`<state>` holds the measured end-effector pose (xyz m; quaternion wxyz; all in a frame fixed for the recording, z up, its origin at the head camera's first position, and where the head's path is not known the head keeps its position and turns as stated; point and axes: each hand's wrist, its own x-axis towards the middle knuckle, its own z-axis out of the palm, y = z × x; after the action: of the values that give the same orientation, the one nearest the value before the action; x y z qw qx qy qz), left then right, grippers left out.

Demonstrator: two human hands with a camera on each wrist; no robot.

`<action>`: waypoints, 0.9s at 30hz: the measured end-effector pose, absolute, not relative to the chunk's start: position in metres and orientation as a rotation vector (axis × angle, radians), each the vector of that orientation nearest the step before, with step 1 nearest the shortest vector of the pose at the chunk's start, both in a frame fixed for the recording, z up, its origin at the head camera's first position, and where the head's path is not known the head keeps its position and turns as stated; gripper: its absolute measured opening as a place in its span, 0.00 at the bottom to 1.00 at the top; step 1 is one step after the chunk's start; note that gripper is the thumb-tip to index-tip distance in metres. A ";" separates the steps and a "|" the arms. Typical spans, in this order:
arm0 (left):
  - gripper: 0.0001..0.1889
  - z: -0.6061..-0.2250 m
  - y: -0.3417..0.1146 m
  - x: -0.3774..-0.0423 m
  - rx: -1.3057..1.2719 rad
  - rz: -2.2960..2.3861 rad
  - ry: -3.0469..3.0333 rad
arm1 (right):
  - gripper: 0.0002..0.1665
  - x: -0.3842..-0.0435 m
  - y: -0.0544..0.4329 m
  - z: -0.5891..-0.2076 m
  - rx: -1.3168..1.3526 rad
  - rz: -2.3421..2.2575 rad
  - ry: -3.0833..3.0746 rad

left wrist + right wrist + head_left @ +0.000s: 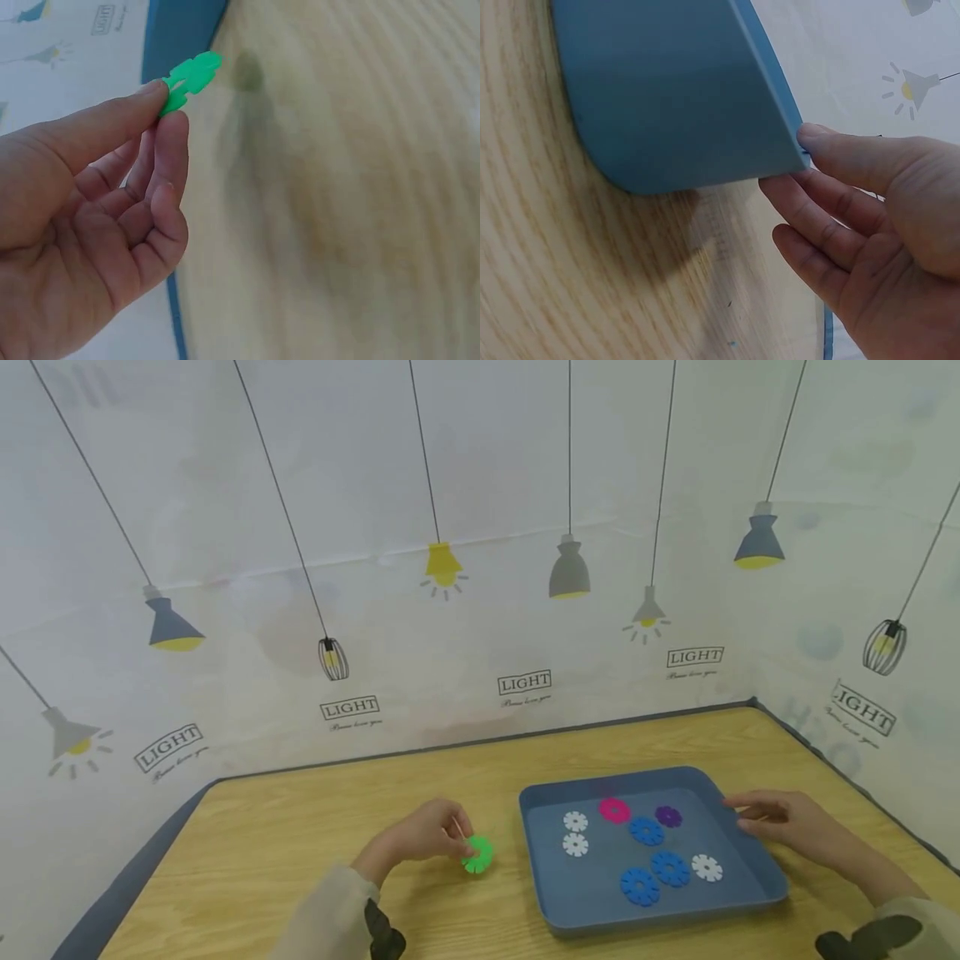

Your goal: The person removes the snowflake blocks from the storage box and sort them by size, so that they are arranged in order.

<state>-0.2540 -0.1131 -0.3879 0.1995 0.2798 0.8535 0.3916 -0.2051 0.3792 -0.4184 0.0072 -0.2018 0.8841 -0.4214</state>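
Between thumb and fingers, my left hand (pixel 426 835) pinches a green notched plastic disc (pixel 482 855) above the wooden table, left of the tray. The left wrist view shows this disc (pixel 196 73) nearly edge-on at the fingertips. A shallow blue-grey tray (pixel 592 889) lies to the right, and my right hand (pixel 798 828) grips its right rim. In the right wrist view the thumb is on the rim of the tray (pixel 667 97), with fingers beneath it. Inside the tray lie a pink disc (pixel 614 811), a purple disc (pixel 668 816), three blue discs (pixel 670 868) and three white discs (pixel 707 867).
The wood-grain table (pixel 285 860) extends left of the tray and behind it. A pale wall covering (pixel 465 635) printed with hanging lamps rises at the back and sides. Dark edging (pixel 487 746) runs where table and wall covering meet.
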 end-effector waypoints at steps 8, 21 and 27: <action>0.08 -0.408 -0.114 -0.249 0.600 1.128 2.430 | 0.19 -0.206 0.380 -0.421 -0.646 -1.318 2.770; 0.07 -0.415 -0.111 -0.245 0.589 1.140 2.446 | 0.19 -0.204 0.379 -0.421 -0.617 -1.272 2.812; 0.07 -0.417 -0.112 -0.245 0.615 1.160 2.435 | 0.19 -0.202 0.378 -0.420 -0.612 -1.268 2.824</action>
<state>-0.2446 -0.1116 -0.4167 0.1865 0.2184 0.8648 0.4119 -0.2022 0.3779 -0.4198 -0.0069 -0.1939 0.8949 -0.4019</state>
